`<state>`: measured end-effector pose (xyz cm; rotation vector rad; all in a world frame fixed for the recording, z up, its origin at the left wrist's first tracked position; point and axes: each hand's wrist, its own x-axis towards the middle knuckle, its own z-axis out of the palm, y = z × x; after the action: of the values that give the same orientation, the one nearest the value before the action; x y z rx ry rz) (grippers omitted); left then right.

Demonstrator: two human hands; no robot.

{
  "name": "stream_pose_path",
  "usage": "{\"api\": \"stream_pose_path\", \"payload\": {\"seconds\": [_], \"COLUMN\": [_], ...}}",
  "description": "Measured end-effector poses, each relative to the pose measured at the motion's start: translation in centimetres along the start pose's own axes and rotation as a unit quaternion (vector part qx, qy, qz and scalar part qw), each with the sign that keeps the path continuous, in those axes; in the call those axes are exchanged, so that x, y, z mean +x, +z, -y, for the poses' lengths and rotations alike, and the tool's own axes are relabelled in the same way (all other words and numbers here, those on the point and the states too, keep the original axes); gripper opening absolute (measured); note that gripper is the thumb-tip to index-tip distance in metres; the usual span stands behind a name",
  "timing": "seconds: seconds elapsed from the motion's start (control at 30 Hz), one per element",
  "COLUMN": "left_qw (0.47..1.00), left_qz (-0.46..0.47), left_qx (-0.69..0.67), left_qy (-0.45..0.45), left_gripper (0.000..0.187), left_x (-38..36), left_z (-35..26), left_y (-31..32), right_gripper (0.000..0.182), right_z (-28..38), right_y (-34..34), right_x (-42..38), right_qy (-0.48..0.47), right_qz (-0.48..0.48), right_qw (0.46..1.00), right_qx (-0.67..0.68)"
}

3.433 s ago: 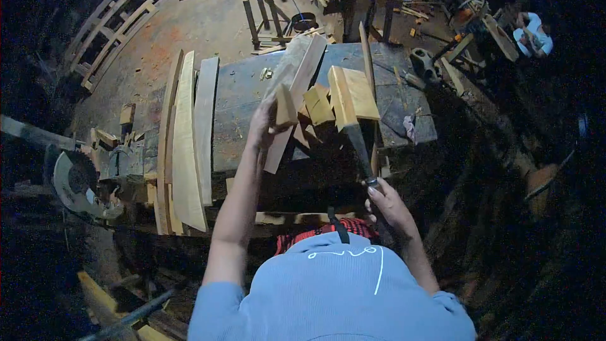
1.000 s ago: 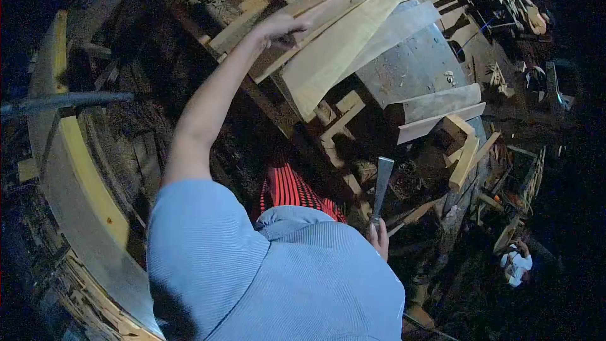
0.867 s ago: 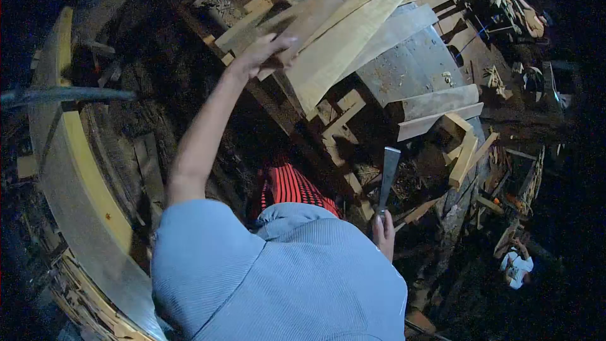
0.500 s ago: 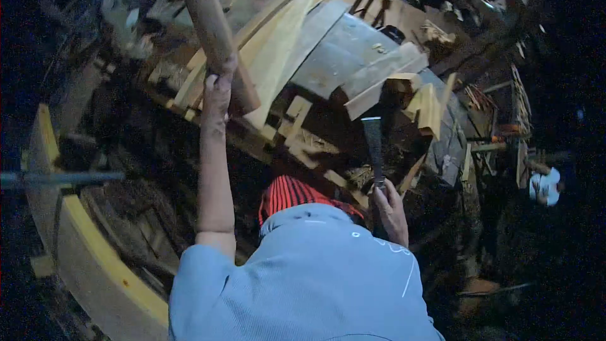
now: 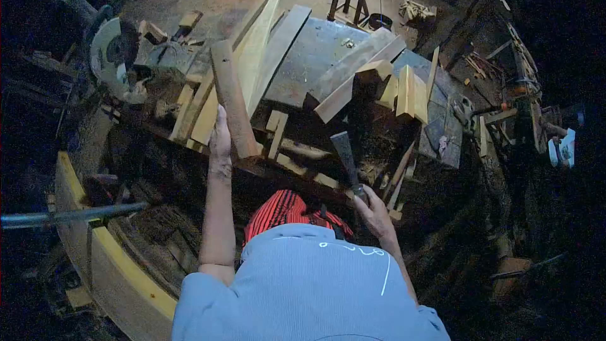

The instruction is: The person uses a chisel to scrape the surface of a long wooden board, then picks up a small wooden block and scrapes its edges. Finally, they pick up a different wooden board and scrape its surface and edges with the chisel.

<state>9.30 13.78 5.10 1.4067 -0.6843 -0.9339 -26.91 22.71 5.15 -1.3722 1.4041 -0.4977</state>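
A thick wooden block (image 5: 232, 98) lies slanting across several boards at the left of the workbench. My left hand (image 5: 220, 136) rests along the block's left side, its fingers straight and pointing away from me; the thumb is hard to make out. In my right hand (image 5: 374, 211) is a chisel (image 5: 344, 155), gripped at the handle, its broad flat blade pointing forward over the bench's near edge. My fingers cover most of the handle.
A metal-topped bench (image 5: 297, 66) carries loose boards (image 5: 363, 72) and wood blocks (image 5: 411, 96). A circular saw (image 5: 113, 57) stands at far left. A curved plank (image 5: 123, 265) and a metal bar (image 5: 76, 215) are at lower left. Another person (image 5: 562, 148) is at far right.
The wooden block has come down and nearer to me onto the boards. My left hand's fingers have gone from wrapped round it to straight alongside. The chisel has shifted left, its blade tilting further left.
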Motion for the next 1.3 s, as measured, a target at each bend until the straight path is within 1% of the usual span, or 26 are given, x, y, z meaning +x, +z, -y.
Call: {"api": "stream_pose_path", "payload": {"seconds": [0.03, 0.1, 0.13, 0.23, 0.27, 0.3, 0.37, 0.4, 0.43, 0.5, 0.53, 0.57, 0.6, 0.67, 0.73, 0.8, 0.83, 0.87, 0.9, 0.93, 1.0, 1.07, 1.13, 1.2, 1.23, 1.3], "left_qw": [1.000, 0.992, 0.987, 0.972, 0.964, 0.962, 0.976, 0.958, 0.954, 0.945, 0.944, 0.954, 0.962, 0.953, 0.944, 0.979, 0.979, 0.970, 0.952, 0.949, 0.912, 0.907, 0.903, 0.921, 0.918, 0.869], "left_qz": [0.002, 0.059, 0.060, 0.089, 0.129, 0.136, 0.153, 0.208, 0.211, 0.243, 0.240, 0.222, 0.207, 0.227, 0.245, 0.198, 0.201, 0.221, 0.242, 0.252, 0.311, 0.326, 0.338, 0.324, 0.329, 0.424], "left_qx": [0.001, -0.056, -0.054, -0.103, -0.130, -0.128, -0.057, -0.114, -0.123, -0.117, -0.122, -0.112, -0.101, -0.117, -0.138, 0.019, 0.018, -0.060, -0.137, -0.134, -0.198, -0.198, -0.199, -0.124, -0.126, -0.121], "left_qy": [0.005, -0.096, -0.138, -0.190, -0.195, -0.198, -0.146, -0.163, -0.173, -0.186, -0.190, -0.168, -0.147, -0.162, -0.174, -0.036, -0.039, -0.084, -0.130, -0.136, -0.181, -0.179, -0.175, -0.179, -0.181, -0.225], "left_gripper": [0.058, 0.055, 0.055, 0.055, 0.056, 0.056, 0.056, 0.058, 0.058, 0.059, 0.059, 0.059, 0.059, 0.059, 0.060, 0.058, 0.058, 0.057, 0.056, 0.056, 0.054, 0.053, 0.053, 0.051, 0.051, 0.051], "left_x": [0.9, 2.3, 1.7, 4.3, 7.3, 8.1, 9.9, 10.2, 11.2, 13.4, 14.0, 14.6, 15.0, 15.8, 15.9, 14.8, 16.0, 17.8, 18.3, 18.5, 18.8, 19.6, 19.5, 18.8, 18.8, 19.2], "left_z": [0.3, 1.1, -0.8, 1.8, 5.8, 6.0, 6.6, 5.7, 6.4, 7.5, 7.2, 7.0, 6.4, 4.8, 1.2, -3.5, -1.6, 1.7, 1.4, 1.1, -0.2, 1.2, 0.5, -0.6, -0.4, 0.2], "left_y": [0.5, 1.3, 2.7, 4.0, 3.0, 3.4, 4.5, 4.9, 5.0, 4.8, 4.7, 5.0, 5.2, 5.2, 5.7, 5.3, 5.4, 5.8, 6.0, 5.8, 5.6, 5.8, 5.9, 5.8, 5.7, 5.6], "right_gripper": [0.047, 0.054, 0.054, 0.060, 0.060, 0.060, 0.061, 0.062, 0.062, 0.060, 0.058, 0.058, 0.058, 0.058, 0.059, 0.059, 0.060, 0.060, 0.060, 0.060, 0.060, 0.060, 0.060, 0.059, 0.058, 0.059], "right_z": [1.0, -0.8, 0.3, 2.9, 2.3, 2.3, 3.4, 4.3, 6.3, 11.3, 12.4, 13.7, 14.9, 16.1, 16.7, 18.3, 19.0, 19.4, 19.8, 20.1, 20.7, 21.4, 22.3, 22.2, 22.2, 23.0], "right_y": [-0.1, 0.7, 1.1, 3.0, 3.9, 4.7, 6.1, 6.5, 6.8, 8.1, 8.9, 9.5, 10.0, 11.4, 12.7, 13.5, 14.1, 14.8, 15.4, 16.0, 17.2, 18.1, 18.7, 19.1, 19.2, 18.7], "right_x": [-0.2, 0.1, 0.2, 0.3, 0.5, 0.8, 1.8, 2.0, 2.2, 3.1, 3.6, 4.3, 5.0, 5.9, 7.0, 7.6, 7.8, 8.1, 8.3, 8.4, 8.7, 8.9, 9.1, 9.6, 10.0, 10.9], "right_qy": [0.056, 0.021, 0.022, 0.003, 0.004, 0.007, -0.003, -0.011, -0.001, 0.047, 0.040, 0.044, 0.059, 0.078, 0.006, 0.019, 0.031, 0.034, 0.053, 0.070, 0.078, 0.085, 0.119, 0.117, 0.111, 0.121], "right_qz": [0.037, 0.083, 0.084, 0.065, 0.050, 0.033, 0.033, 0.045, 0.041, 0.058, 0.058, 0.057, 0.078, 0.089, 0.073, 0.067, 0.064, 0.058, 0.051, 0.042, 0.023, 0.009, 0.012, -0.006, -0.018, -0.028], "right_qw": [0.996, 0.985, 0.985, 0.985, 0.991, 0.996, 0.994, 0.992, 0.993, 0.973, 0.961, 0.962, 0.954, 0.948, 0.969, 0.970, 0.968, 0.968, 0.960, 0.951, 0.944, 0.937, 0.904, 0.899, 0.893, 0.896], "right_qx": [0.059, 0.147, 0.148, 0.159, 0.120, 0.083, 0.104, 0.117, 0.109, 0.218, 0.266, 0.264, 0.282, 0.297, 0.234, 0.232, 0.239, 0.244, 0.271, 0.298, 0.319, 0.337, 0.410, 0.423, 0.435, 0.426]}}
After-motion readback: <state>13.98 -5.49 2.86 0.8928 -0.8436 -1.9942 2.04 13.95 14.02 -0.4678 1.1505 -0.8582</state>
